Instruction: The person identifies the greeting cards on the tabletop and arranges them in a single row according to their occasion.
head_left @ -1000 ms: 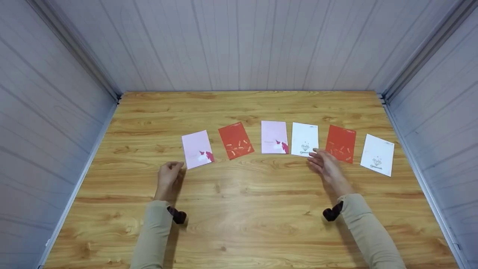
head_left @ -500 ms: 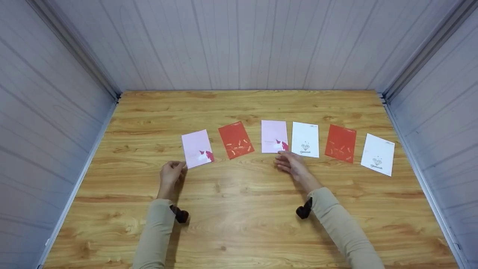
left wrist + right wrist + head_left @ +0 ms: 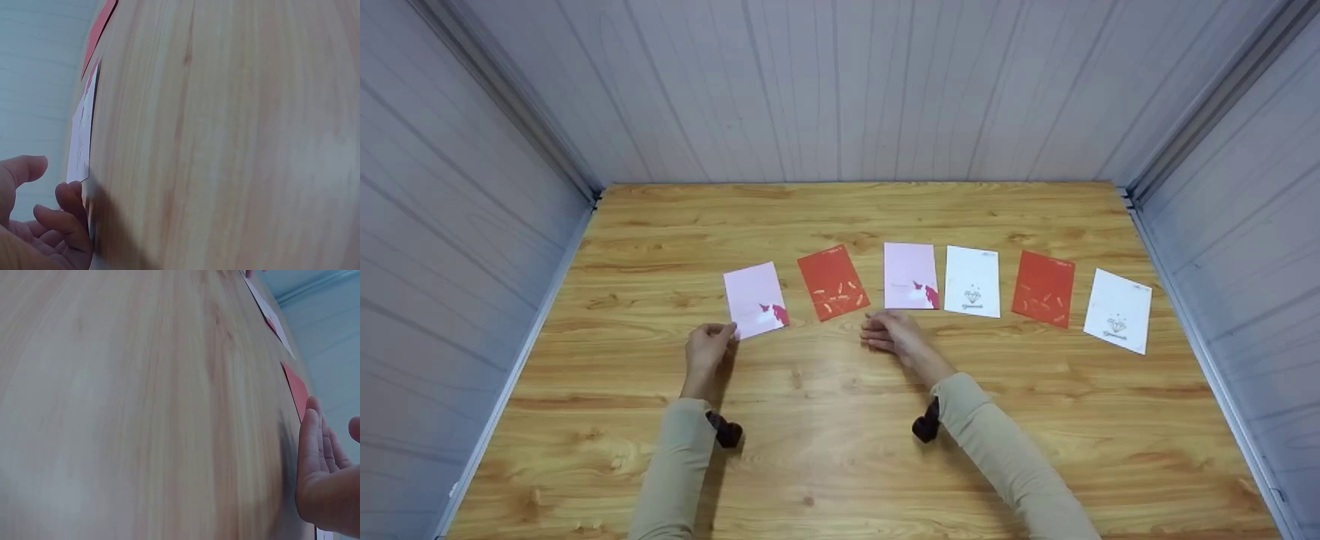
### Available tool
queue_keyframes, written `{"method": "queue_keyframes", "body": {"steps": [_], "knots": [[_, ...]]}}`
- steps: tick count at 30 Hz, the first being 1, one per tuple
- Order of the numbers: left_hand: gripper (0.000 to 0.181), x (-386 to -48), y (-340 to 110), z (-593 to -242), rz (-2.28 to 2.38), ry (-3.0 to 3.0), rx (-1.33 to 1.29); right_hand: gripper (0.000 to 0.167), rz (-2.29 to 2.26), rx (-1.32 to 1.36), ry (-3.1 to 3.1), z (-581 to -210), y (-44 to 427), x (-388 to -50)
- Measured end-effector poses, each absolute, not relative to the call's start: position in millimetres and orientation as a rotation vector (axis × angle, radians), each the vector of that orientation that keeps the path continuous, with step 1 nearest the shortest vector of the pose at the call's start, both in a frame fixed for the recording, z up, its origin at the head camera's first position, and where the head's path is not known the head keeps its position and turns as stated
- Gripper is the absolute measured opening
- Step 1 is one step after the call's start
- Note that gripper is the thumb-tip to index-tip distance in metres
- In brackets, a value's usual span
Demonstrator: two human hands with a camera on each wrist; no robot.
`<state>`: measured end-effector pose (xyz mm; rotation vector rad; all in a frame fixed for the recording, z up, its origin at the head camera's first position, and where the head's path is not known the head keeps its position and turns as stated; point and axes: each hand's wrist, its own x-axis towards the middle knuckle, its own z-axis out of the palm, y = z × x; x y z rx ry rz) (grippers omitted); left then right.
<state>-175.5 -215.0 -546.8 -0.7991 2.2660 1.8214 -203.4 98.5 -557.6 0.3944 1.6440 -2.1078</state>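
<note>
My left hand (image 3: pixel 709 351) is at the lower left corner of the leftmost pink card (image 3: pixel 754 292), fingertips at its edge. In the left wrist view, thumb and fingers stand apart and loosely bent beside that pink card (image 3: pixel 81 138). My right hand (image 3: pixel 898 336) hovers just in front of the gap between a red card (image 3: pixel 832 279) and a second pink card (image 3: pixel 907 266), gripping nothing. Its fingers (image 3: pixel 309 439) look fairly straight in the right wrist view, with a red card (image 3: pixel 296 388) beyond them.
To the right lie a white card (image 3: pixel 971 270) with a diamond drawing, another red card (image 3: pixel 1044 285) and another white card (image 3: pixel 1116 300). All are flat in a loose row on the wooden table (image 3: pixel 810 420). Panelled walls (image 3: pixel 840 90) enclose it on three sides.
My right hand has swept left, from the inner white card past the second pink card. The left hand has edged slightly right to the leftmost pink card's corner. The cards lie as before.
</note>
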Motion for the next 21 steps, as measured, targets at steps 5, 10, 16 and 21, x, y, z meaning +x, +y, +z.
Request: {"method": "queue_keyframes", "body": {"steps": [5,10,16,21], "knots": [[0.035,-178,-214,-548,1.721,2.353,-0.794,0.028,-2.09,0.346,1.634,-555,74,-202],[0.034,-176,-215,-553,1.711,2.378,-0.778,0.028,-2.08,0.348,1.614,-558,56,-200],[0.033,-176,-216,-555,1.679,2.431,-0.758,0.026,-2.085,0.401,1.599,-561,38,-201],[0.033,-179,-215,-554,1.665,2.462,-0.752,0.027,-2.072,0.384,1.61,-561,25,-204]]}}
